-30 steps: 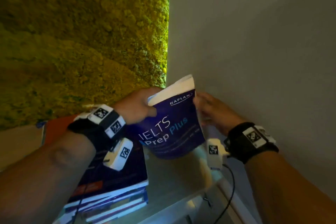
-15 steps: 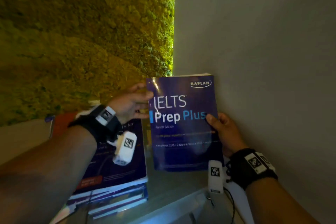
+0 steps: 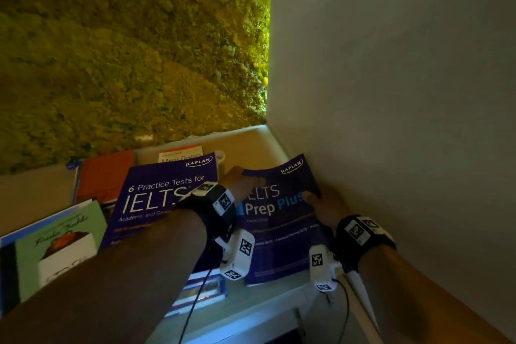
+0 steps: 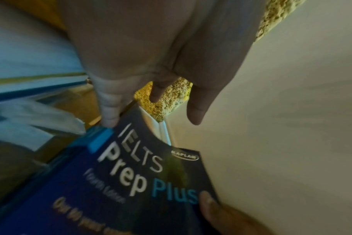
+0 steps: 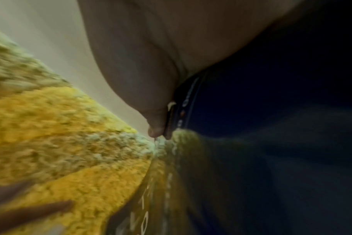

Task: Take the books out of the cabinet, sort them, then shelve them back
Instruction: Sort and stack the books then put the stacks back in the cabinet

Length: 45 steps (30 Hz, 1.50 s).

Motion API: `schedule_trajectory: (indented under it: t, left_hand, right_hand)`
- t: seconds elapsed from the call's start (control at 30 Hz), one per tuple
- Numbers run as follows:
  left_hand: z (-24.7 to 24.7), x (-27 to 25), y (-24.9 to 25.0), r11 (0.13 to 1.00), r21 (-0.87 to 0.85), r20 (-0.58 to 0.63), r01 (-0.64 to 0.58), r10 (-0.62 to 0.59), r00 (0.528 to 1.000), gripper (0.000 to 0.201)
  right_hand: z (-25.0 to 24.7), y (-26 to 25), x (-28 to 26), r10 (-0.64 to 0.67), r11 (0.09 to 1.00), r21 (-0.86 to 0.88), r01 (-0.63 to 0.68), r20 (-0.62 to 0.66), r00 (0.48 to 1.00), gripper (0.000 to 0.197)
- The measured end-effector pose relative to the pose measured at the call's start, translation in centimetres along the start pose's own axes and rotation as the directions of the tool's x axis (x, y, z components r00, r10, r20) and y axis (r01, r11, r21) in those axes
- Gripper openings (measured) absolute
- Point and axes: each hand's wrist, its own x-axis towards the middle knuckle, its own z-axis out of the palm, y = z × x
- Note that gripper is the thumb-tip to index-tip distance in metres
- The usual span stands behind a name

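The purple "IELTS Prep Plus" book [image 3: 282,220] lies almost flat, face up, on the pale cabinet top [image 3: 251,139] beside the right wall. My right hand [image 3: 321,204] holds its right edge, thumb on the cover [image 4: 207,200]. My left hand [image 3: 243,183] is at the book's top-left corner; in the left wrist view its fingers [image 4: 109,117] hang fairly straight and one touches the spine edge. Left of it, "6 Practice Tests for IELTS" [image 3: 164,195] tops a stack of books. The right wrist view is blurred, with the thumb against the dark book [image 5: 251,143].
An orange book [image 3: 106,176], a white booklet [image 3: 180,155] and a green-covered book [image 3: 55,237] lie further left. A yellow-green moss wall [image 3: 125,50] stands behind. A plain wall [image 3: 391,92] closes the right side. The cabinet's front edge [image 3: 251,318] is near me.
The Prep Plus book, held upright facing me half a second ago, has come down onto the cabinet top by the wall. My view has tilted down, showing more books at left.
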Motion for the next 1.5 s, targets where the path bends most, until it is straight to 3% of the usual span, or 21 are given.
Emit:
schedule_trajectory:
  t: [0.07, 0.13, 0.23, 0.3, 0.33, 0.4, 0.43, 0.5, 0.57, 0.7, 0.8, 0.9, 0.97, 1.07, 1.13, 1.23, 1.37, 1.5]
  left_hand:
    - [-0.5, -0.7, -0.5, 0.992, -0.126, -0.041, -0.018, 0.013, 0.999, 0.062]
    - [-2.1, -2.2, -0.3, 0.973, -0.161, -0.088, -0.162, 0.150, 0.985, 0.052]
    - [-8.0, -4.2, -1.8, 0.928, 0.114, -0.264, -0.354, 0.371, 0.890, 0.032]
    - [-12.8, -5.1, -3.9, 0.898, 0.351, -0.357, -0.265, 0.390, 0.849, 0.033]
    - [-15.1, -5.6, -5.2, 0.873, 0.473, -0.396, -0.121, 0.333, 0.856, 0.040]
    - [-18.6, -6.5, -7.8, 0.791, 0.584, -0.472, 0.182, 0.150, 0.869, 0.060]
    - [-19.9, -6.9, -9.0, 0.775, 0.575, -0.476, 0.260, 0.059, 0.878, 0.072]
    - [-20.6, -7.7, -10.3, 0.856, 0.450, -0.408, 0.255, -0.058, 0.911, 0.091]
    - [-20.6, -8.0, -10.7, 0.903, 0.371, -0.364, 0.216, -0.073, 0.929, 0.091]
    - [-20.1, -8.5, -10.5, 0.914, 0.345, -0.386, 0.212, -0.067, 0.920, 0.079]
    - [-20.0, -8.9, -10.3, 0.954, 0.245, -0.399, 0.174, -0.064, 0.915, 0.080]
    - [-18.0, -9.7, -8.2, 1.000, 0.010, -0.390, 0.028, -0.022, 0.921, 0.063]
    - [-15.3, -10.3, -6.0, 0.980, -0.167, -0.354, -0.105, 0.040, 0.934, 0.061]
    - [-10.6, -10.3, -3.2, 0.936, -0.280, -0.261, -0.216, 0.142, 0.955, 0.058]
    - [-7.3, -9.4, -2.3, 0.930, -0.305, -0.160, -0.207, 0.165, 0.973, 0.048]
    - [-2.6, -6.8, -2.7, 0.959, -0.268, -0.063, -0.092, 0.078, 0.995, 0.043]
    - [0.9, -4.4, -3.6, 0.991, -0.133, -0.121, -0.030, 0.013, 0.993, 0.037]
    - [1.7, -4.2, -3.2, 0.998, -0.049, -0.038, 0.029, -0.031, 0.999, 0.022]
  right_hand:
    - [0.8, 0.6, 0.9, 0.053, 0.999, -0.007, -0.053, 0.014, 0.998, 0.035]
    - [1.4, 1.3, 1.7, 0.096, 0.988, -0.127, -0.088, 0.052, 0.994, 0.039]
    - [2.4, 0.8, 3.1, 0.098, 0.944, -0.325, -0.065, 0.086, 0.991, 0.053]
    - [3.1, -1.9, 2.5, -0.026, 0.940, -0.340, 0.040, 0.046, 0.999, 0.072]
    - [3.5, -3.9, 1.6, -0.110, 0.939, -0.326, 0.114, 0.032, 0.993, 0.071]
    - [5.1, -8.0, -0.8, -0.240, 0.920, -0.288, 0.266, 0.125, 0.963, 0.048]
    - [6.4, -9.5, -1.9, -0.259, 0.917, -0.249, 0.310, 0.218, 0.941, 0.043]
    - [9.3, -11.0, -3.6, -0.169, 0.971, -0.106, 0.216, 0.340, 0.925, 0.049]
    - [11.5, -10.9, -4.2, -0.126, 0.987, -0.042, 0.152, 0.372, 0.920, 0.052]
    - [13.2, -10.3, -4.6, -0.155, 0.988, 0.066, 0.141, 0.366, 0.918, 0.013]
    - [12.7, -10.8, -5.0, -0.188, 0.978, 0.149, 0.146, 0.329, 0.926, 0.012]
    - [10.4, -11.1, -4.6, -0.198, 0.969, 0.196, 0.147, 0.272, 0.942, 0.016]
    - [7.7, -11.3, -4.2, -0.240, 0.968, 0.127, 0.219, 0.191, 0.952, 0.012]
    - [2.9, -10.8, -1.9, -0.269, 0.962, -0.039, 0.270, 0.044, 0.962, 0.028]
    - [0.1, -9.6, -0.3, -0.203, 0.973, -0.112, 0.202, 0.004, 0.979, 0.024]
    - [-2.1, -7.8, 1.1, -0.139, 0.956, -0.268, 0.121, -0.050, 0.989, 0.022]
    - [-1.3, -4.8, 0.9, -0.014, 0.917, -0.399, 0.015, 0.006, 1.000, 0.025]
    - [0.2, -1.8, 1.1, 0.060, 0.868, -0.496, -0.028, 0.048, 0.997, 0.021]
